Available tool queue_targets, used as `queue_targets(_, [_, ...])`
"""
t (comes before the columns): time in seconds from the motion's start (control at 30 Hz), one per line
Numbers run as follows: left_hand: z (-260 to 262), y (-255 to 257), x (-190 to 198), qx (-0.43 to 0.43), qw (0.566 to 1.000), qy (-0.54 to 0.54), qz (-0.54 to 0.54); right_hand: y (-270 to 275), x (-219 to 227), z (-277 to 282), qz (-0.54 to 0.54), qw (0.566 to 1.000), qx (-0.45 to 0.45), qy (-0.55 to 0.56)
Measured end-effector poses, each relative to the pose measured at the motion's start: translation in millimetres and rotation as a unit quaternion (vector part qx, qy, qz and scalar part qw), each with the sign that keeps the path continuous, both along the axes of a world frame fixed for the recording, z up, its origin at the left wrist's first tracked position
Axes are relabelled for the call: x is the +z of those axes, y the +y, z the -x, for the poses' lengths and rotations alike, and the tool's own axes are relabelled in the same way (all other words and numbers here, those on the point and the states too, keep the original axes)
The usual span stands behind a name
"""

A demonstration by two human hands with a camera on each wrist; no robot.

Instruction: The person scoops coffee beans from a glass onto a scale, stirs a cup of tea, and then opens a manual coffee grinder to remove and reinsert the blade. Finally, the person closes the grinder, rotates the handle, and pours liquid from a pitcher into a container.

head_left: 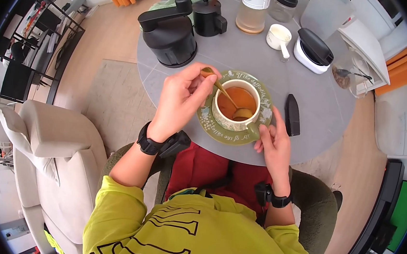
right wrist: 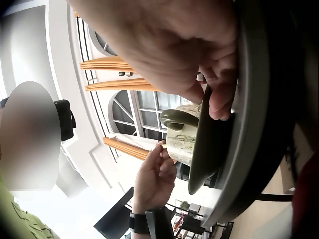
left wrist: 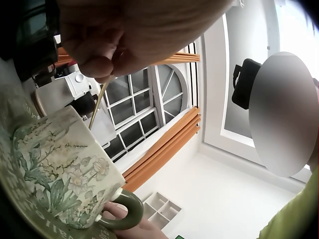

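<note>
My left hand (head_left: 182,96) pinches the handle of a gold spoon (head_left: 226,96) between thumb and fingers. The spoon slants into a cup of amber liquid, its bowl dipping into the drink. Flower patterns cover the pale cup (left wrist: 70,169), which has a green handle (left wrist: 130,211) and stands on a green saucer (head_left: 205,122) with white lettering. My right hand (head_left: 277,145) grips the saucer's rim beside the cup handle. In the right wrist view, its thumb lies over the saucer (right wrist: 199,164) and fingers reach beneath the rim, with the saucer tilted in that view.
A long black object (head_left: 292,115) lies right of the saucer on the round grey table (head_left: 168,83). Behind stand a black lever-topped appliance (head_left: 170,39), a black jug (head_left: 208,18), a glass jar (head_left: 252,15), a cream pot (head_left: 278,37) and a white-and-black device (head_left: 312,52).
</note>
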State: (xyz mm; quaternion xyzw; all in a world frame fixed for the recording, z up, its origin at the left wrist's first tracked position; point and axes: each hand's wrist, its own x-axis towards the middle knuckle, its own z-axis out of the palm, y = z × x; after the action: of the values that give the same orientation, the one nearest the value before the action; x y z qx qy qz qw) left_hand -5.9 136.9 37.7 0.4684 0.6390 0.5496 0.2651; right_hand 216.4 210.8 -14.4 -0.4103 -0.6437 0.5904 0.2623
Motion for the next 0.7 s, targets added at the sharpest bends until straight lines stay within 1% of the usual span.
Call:
queue_targets(0.07, [-2,1,0,-0.008,1.000,-0.012,-0.009,-3,0,-1,-0.012,1.000,-0.004,-0.006])
queue_targets(0.13, [-5,2,3,0.026,0.998,0.011,-0.047,-6,0,-2,-0.050,0.999,-0.021,0.005])
queue_targets(0.17, [-6,1,3,0.028,0.998,0.013,-0.047,-7,-1,-3,-0.050,0.999,-0.020,0.007])
queue_targets(0.23, [-7,0,2,0.068,0.990,0.100,-0.077,-7,-3,-4,-0.087,0.996,-0.020,0.018])
queue_targets(0.27, [-7,-3,2,0.069,0.990,0.100,-0.077,-6,-6,-5,-0.087,0.996,-0.020,0.019])
queue_targets(0.33, [-4,-11,3,0.088,0.979,0.167,-0.075,-2,-10,-7,-0.169,0.985,-0.027,0.010])
queue_targets(0.37, [-2,-18,5,0.088,0.979,0.167,-0.074,-1,-9,-10,-0.169,0.985,-0.027,0.009])
queue_targets(0.43, [3,-28,7,0.104,0.971,0.203,-0.070,4,-8,-14,-0.193,0.980,-0.008,-0.039])
queue_targets(0.47, [2,-33,10,0.105,0.971,0.203,-0.070,4,-8,-15,-0.194,0.980,-0.006,-0.038])
queue_targets(0.53, [-2,-43,18,0.123,0.986,0.111,-0.012,5,-9,-15,-0.180,0.983,-0.005,-0.035])
queue_targets(0.57, [-3,-46,19,0.113,0.989,0.097,-0.002,4,-9,-15,-0.179,0.983,-0.004,-0.034])
queue_targets(0.6, [-5,-47,16,0.115,0.988,0.099,-0.001,3,-11,-16,-0.179,0.983,-0.002,-0.032])
queue_targets(0.67, [-7,-45,12,0.071,0.997,-0.002,0.000,3,-11,-16,-0.178,0.984,0.001,-0.030])
queue_targets(0.7, [-10,-43,10,0.072,0.997,-0.001,0.000,3,-11,-16,-0.173,0.985,-0.001,-0.030])
